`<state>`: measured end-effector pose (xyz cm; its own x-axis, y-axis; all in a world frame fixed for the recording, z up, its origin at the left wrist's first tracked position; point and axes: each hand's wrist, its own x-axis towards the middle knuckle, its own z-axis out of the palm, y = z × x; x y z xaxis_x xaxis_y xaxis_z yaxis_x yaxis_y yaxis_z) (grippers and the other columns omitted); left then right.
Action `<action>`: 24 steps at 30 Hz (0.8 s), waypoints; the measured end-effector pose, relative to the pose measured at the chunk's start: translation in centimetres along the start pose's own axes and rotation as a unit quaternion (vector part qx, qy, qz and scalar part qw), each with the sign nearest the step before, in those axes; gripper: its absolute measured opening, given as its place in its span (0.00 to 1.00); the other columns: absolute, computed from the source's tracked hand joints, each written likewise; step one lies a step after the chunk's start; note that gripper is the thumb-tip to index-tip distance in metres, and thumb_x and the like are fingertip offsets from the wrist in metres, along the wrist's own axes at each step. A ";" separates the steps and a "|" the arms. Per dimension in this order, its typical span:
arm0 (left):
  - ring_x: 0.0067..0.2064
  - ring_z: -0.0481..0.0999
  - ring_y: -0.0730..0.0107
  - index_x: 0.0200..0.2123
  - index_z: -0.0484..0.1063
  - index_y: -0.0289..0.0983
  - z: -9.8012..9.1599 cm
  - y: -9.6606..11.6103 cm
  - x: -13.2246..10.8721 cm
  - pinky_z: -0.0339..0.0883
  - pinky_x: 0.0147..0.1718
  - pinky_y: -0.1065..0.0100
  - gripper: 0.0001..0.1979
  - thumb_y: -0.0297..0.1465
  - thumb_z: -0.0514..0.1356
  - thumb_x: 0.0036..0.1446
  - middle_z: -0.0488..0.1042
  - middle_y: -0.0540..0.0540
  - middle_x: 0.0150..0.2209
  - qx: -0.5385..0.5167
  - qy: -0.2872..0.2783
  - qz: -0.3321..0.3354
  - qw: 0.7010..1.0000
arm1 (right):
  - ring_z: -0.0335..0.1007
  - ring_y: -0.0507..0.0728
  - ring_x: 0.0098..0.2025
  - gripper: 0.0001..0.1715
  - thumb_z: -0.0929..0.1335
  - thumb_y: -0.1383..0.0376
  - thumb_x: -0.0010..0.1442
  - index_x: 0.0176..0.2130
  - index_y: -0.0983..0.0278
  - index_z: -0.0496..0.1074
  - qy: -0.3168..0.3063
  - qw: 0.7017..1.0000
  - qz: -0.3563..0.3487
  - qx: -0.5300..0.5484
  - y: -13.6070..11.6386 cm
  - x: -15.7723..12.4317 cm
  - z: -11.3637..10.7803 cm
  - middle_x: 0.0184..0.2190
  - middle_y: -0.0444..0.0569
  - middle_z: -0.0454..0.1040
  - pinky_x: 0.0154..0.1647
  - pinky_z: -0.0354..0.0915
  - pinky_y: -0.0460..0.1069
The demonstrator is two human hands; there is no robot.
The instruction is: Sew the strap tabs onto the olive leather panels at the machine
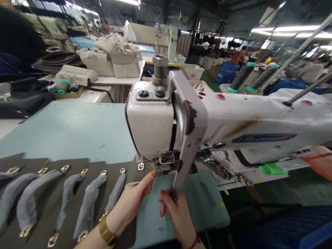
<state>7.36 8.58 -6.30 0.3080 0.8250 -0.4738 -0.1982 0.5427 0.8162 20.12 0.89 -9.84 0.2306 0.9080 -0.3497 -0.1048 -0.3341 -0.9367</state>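
Note:
My left hand (pixel 135 197), with a gold watch on the wrist, is at the right end of a row of dark bag panels (pixel 103 197). Its thumb is stretched out toward the sewing machine (pixel 153 128) and its fingers curl inward; what lies in them is hidden. Below the machine's grey guard (pixel 188 138), my right hand (pixel 178 212) is closed, thumb and fingers pinching a small dark thing that I cannot make out. The panels overlap and carry gold buckles (pixel 122 171) and handles (pixel 90 197) wrapped in translucent film. One buckle (pixel 140 166) sits beside the needle area.
A pale green table (pixel 85 128) extends to the left. Cream bags (pixel 124 64) are piled on a table behind. Dark thread cones (pixel 242 76) stand behind the machine arm. A green piece (pixel 273 168) and someone's arm (pixel 319 160) are at the right.

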 end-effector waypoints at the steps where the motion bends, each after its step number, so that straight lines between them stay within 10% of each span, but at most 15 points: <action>1: 0.23 0.47 0.76 0.15 0.55 0.38 -0.1 0.0 0.2 0.48 0.23 0.70 0.25 0.44 0.64 0.50 0.50 0.57 0.18 -0.001 -0.004 0.007 1.000 | 0.51 0.48 0.16 0.21 0.65 0.54 0.61 0.27 0.67 0.71 -0.001 1.000 0.004 -0.003 0.8 0.0 -0.1 0.12 0.40 0.65 0.21 0.52 0.43; 16: 0.23 0.45 0.76 0.16 0.51 0.40 0.3 1.0 1.9 0.45 0.23 0.69 0.25 0.43 0.64 0.50 0.48 0.58 0.18 0.007 -0.013 0.055 0.998 | 0.59 0.49 0.19 0.24 0.65 0.51 0.59 0.26 0.69 0.72 -0.029 0.997 -0.008 -0.066 2.7 -0.1 -0.2 0.12 0.42 0.67 0.28 0.57 0.45; 24: 0.22 0.48 0.75 0.15 0.52 0.40 1.0 0.1 1.8 0.48 0.23 0.70 0.26 0.46 0.64 0.49 0.50 0.57 0.16 0.017 0.089 0.074 0.993 | 0.61 0.50 0.20 0.24 0.64 0.51 0.60 0.26 0.68 0.72 -0.046 0.996 -0.021 -0.067 2.2 -0.2 -0.4 0.13 0.43 0.68 0.29 0.59 0.46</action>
<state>8.83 9.95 -6.69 0.1072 0.9117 -0.3966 -0.1955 0.4105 0.8907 20.23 -0.11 -11.80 0.1417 0.9395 -0.3120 0.0352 -0.3198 -0.9468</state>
